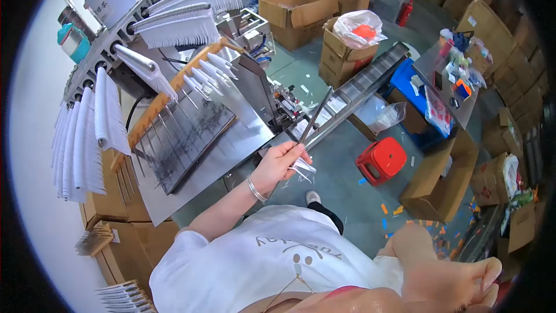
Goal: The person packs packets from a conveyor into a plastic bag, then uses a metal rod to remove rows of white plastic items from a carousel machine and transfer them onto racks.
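My left hand [286,161], with a bracelet at its wrist, is closed around thin dark metal rods [315,117] that point up and away. White strips [303,166] hang out beside its fingers. My right hand [485,281] is at the lower right, near my body, blurred, with its fingers curled; whatever it may hold is hidden. Left of my left hand, a wooden rack [152,109] with metal rods, some carrying white pieces [215,72], rests over a dark plate [188,145] on a metal table [157,202].
White bundles [179,26] hang from a rail at the upper left. A conveyor [362,84] runs beyond my left hand. A red stool [382,161] stands on the floor near an open carton [440,182]. More cartons, blue crates and a side table [425,66] are at the right.
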The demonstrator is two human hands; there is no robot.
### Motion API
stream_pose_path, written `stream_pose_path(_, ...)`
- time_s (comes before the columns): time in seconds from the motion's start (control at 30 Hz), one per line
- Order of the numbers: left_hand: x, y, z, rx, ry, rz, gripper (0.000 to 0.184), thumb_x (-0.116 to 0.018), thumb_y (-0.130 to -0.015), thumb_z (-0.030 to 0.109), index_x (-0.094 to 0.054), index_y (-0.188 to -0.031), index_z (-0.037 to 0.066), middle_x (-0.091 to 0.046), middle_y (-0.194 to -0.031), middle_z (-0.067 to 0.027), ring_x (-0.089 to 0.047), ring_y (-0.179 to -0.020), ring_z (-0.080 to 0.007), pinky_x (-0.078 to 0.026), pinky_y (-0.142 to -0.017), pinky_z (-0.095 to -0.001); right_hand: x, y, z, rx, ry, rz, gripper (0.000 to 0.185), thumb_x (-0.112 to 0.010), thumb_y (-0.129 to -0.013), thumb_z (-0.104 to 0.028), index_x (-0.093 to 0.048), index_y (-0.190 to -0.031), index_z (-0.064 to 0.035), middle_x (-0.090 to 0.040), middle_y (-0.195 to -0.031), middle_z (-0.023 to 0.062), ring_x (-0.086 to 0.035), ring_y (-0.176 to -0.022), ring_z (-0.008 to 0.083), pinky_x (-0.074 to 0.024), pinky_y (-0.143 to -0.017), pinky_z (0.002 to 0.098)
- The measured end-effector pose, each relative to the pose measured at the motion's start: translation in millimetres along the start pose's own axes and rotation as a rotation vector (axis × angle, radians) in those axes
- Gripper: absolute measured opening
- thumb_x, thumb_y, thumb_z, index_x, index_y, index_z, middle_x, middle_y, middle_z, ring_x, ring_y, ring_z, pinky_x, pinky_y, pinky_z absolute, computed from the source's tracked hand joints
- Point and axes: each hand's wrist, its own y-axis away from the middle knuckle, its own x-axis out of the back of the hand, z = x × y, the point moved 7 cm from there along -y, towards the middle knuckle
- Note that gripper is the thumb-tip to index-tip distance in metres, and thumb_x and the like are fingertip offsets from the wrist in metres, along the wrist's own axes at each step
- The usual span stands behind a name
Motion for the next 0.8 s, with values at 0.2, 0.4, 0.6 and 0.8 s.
stream_pose_path(0.2, 4.5, -2.1, 0.1, -0.001, 0.056, 0.029, 0.031, -0.042, -0.098, 0.025, -0.059, -0.088, 0.002, -0.059, -0.072, -0.0016, -0.035, -0.044, -0.002, -0.027, -0.038, -0.0172, 1.9, -0.5, 14.4, -0.087, -0.196, -0.058, 0.012, -0.043, -0.089, -0.023, -0.048, -0.097, -0.0153, -0.042, -0.093, -0.0036, -0.039, -0.094, 0.0075, -0.0273, -0.082, 0.0313)
stream_pose_path(0.4, 9.3, -6.3, 8.5, -0.01, 0.253, 0.087, 0.033, -0.042, -0.098, 0.027, -0.06, -0.09, 0.001, -0.053, -0.066, -0.0006, -0.039, -0.046, -0.0047, -0.033, -0.041, -0.02, 4.6, 47.4, 36.2, -0.183, -0.214, -0.078, 0.024, -0.058, -0.079, -0.022, -0.055, -0.1, -0.0097, -0.052, -0.09, 0.0035, -0.054, -0.091, 0.0191, -0.0455, -0.076, 0.0379)
stream_pose_path(0.6, 29.1, -4.6, 23.4, -0.154, 0.598, 0.166, 0.028, -0.043, -0.097, 0.026, -0.055, -0.1, 0.0, -0.057, -0.095, -0.0082, -0.058, -0.067, -0.0175, -0.049, -0.062, -0.0319, -29.0, 243.6, 53.9, -0.301, 0.116, -1.29, 0.035, -0.069, -0.065, -0.012, -0.064, -0.098, -0.0228, -0.046, -0.087, 0.0046, -0.048, -0.085, 0.0234, -0.0363, -0.078, 0.0413)
stream_pose_path(0.8, 35.6, 14.5, 34.8, -0.168, 0.697, 0.14, 0.028, -0.043, -0.097, 0.026, -0.054, -0.103, 0.001, -0.056, -0.103, -0.0093, -0.059, -0.079, -0.0194, -0.051, -0.072, -0.0367, -67.1, 245.0, 38.0, 0.035, 0.185, -1.307, 0.018, -0.067, -0.076, -0.025, -0.064, -0.092, -0.0172, -0.05, -0.082, 0.003, -0.052, -0.078, 0.0191, -0.0373, -0.076, 0.0406)
